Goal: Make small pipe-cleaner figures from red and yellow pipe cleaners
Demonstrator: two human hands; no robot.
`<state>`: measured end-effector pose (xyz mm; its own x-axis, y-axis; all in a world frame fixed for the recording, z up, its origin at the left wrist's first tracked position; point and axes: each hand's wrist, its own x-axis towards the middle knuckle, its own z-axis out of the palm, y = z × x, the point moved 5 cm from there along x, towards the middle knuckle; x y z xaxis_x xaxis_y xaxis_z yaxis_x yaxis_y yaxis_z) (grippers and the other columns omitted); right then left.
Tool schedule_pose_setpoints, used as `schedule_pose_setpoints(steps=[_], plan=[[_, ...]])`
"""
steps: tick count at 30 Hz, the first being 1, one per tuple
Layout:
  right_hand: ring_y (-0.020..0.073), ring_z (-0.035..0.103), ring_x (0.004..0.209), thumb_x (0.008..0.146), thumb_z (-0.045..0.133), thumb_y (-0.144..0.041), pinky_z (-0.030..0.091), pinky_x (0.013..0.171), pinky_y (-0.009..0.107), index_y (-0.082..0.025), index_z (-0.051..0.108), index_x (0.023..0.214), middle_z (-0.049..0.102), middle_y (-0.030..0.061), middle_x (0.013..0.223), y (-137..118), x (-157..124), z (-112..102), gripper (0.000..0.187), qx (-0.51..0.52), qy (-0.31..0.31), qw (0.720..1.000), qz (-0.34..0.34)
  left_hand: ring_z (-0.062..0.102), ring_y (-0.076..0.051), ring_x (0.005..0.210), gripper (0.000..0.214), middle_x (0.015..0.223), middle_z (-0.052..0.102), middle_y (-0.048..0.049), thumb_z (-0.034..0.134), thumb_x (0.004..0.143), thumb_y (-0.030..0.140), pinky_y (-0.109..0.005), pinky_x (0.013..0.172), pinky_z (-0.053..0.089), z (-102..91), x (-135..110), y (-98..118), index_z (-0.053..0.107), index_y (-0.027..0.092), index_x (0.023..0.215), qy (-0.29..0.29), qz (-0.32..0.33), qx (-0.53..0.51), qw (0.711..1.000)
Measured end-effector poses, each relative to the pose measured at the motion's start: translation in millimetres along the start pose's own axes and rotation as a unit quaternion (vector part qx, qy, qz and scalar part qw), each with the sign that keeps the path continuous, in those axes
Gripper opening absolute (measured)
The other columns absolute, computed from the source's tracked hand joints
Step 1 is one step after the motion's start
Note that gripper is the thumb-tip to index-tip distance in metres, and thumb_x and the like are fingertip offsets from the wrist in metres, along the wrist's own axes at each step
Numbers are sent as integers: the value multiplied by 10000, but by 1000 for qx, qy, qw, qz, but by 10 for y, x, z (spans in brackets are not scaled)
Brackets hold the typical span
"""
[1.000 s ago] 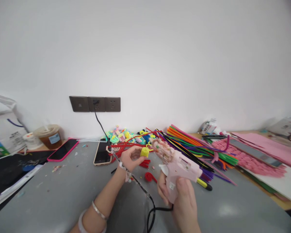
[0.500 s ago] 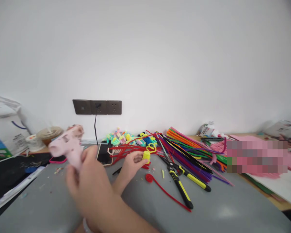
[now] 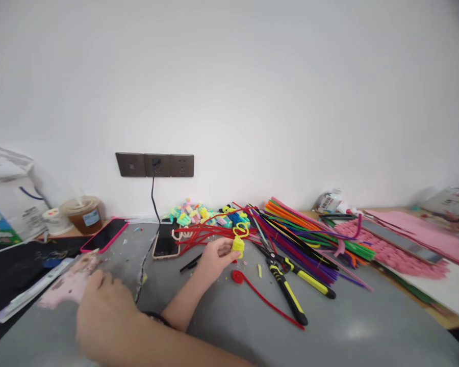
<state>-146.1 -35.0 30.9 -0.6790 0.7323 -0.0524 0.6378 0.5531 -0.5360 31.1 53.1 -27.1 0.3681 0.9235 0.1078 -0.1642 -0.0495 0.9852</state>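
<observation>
My left hand (image 3: 216,259) reaches to the middle of the table, thumb and fingers closed on a small yellow pipe-cleaner figure (image 3: 237,246) with loops rising from its top. My right arm crosses over the left one. At the left, my right hand (image 3: 103,306) is low over the table, its fingers curled at the edge of a stained pink cloth (image 3: 67,287); its fingertips are partly hidden. Just right of my left hand lie a red pipe cleaner (image 3: 268,302) with a coiled end and black-and-yellow pliers (image 3: 285,285).
Colourful pipe cleaners (image 3: 298,229) lie in a bundle behind the pliers. Short pastel pieces (image 3: 193,213) are heaped by the wall. A pink-edged phone (image 3: 106,235), a second phone (image 3: 166,244), a lidded drink cup (image 3: 84,218) and a black cable (image 3: 153,193) are at the left.
My right hand has lowered the pink cloth from the air down to the table at the left, uncovering the pink-edged phone and the cup. My left hand still holds the yellow figure.
</observation>
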Motion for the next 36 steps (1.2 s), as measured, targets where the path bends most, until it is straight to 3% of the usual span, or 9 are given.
schedule_pose_setpoints(steps=[7, 11, 13, 17, 19, 21, 24, 29, 36], plan=[[330, 636, 1093, 877, 542, -110, 581, 834, 442, 41, 420, 1377, 594, 280, 1254, 63, -23, 45, 537, -8, 6, 1000, 28, 728, -278, 879, 517, 934, 779, -140, 847, 598, 461, -347, 758, 576, 13, -6, -29, 718, 111, 955, -3, -34, -23, 999], [322, 622, 1076, 878, 565, -155, 574, 817, 418, -16, 591, 1208, 645, 227, 1187, 39, -414, -236, 359, -26, 57, 997, -37, 720, -262, 907, 500, 947, 777, -125, 854, 603, 433, -336, 800, 562, -7, -20, 7, 716, 119, 966, 8, -46, -25, 999], [311, 643, 1026, 837, 658, -274, 563, 781, 378, -93, 668, 1077, 707, 160, 1075, 121, -753, -388, 301, 7, 35, 995, -92, 718, -254, 909, 480, 939, 776, -113, 857, 602, 407, -337, 827, 555, -24, -24, 25, 713, 124, 962, 19, -46, -20, 999], [194, 679, 718, 806, 633, -162, 463, 604, 251, -182, 703, 869, 752, 49, 838, 870, -1467, -750, 96, 84, 74, 993, 48, 715, -248, 894, 421, 951, 762, -104, 847, 605, 374, -334, 823, 552, -41, -23, 55, 706, 125, 914, 32, -30, 2, 999], [190, 650, 657, 807, 622, -153, 407, 570, 254, -180, 679, 771, 726, 43, 733, 1417, -1763, -897, 72, 81, 129, 965, 216, 715, -244, 877, 400, 958, 752, -100, 840, 609, 355, -332, 806, 552, -49, -21, 66, 699, 125, 905, 37, -27, 16, 999], [189, 647, 714, 822, 603, -130, 409, 640, 257, -178, 664, 804, 721, 51, 777, 1812, -1916, -987, 80, 59, 174, 942, 281, 711, -236, 859, 373, 941, 744, -91, 833, 612, 338, -325, 791, 550, -64, -17, 86, 692, 128, 887, 40, -20, 33, 998], [199, 644, 738, 832, 632, -201, 384, 634, 257, -184, 653, 839, 715, 63, 828, 2156, -1893, -959, 28, 44, 182, 932, 311, 701, -226, 844, 323, 902, 737, -70, 819, 625, 337, -309, 772, 539, -100, -10, 127, 679, 143, 842, 35, -1, 58, 998], [203, 627, 726, 765, 704, -208, 332, 613, 258, -185, 637, 880, 673, 47, 770, 2308, -1738, -805, 135, 20, 169, 926, 337, 671, -198, 787, 302, 887, 734, -57, 786, 667, 354, -283, 725, 501, -184, 5, 159, 690, 154, 872, 13, 2, 134, 991], [132, 523, 562, 722, 674, -158, 337, 544, 236, -189, 561, 645, 585, -19, 579, 2562, -1966, -895, 140, 146, 144, 932, 300, 606, -162, 700, 259, 783, 691, -36, 765, 652, 295, -258, 664, 468, -95, -42, 93, 690, 133, 840, -74, -45, 208, 974]])
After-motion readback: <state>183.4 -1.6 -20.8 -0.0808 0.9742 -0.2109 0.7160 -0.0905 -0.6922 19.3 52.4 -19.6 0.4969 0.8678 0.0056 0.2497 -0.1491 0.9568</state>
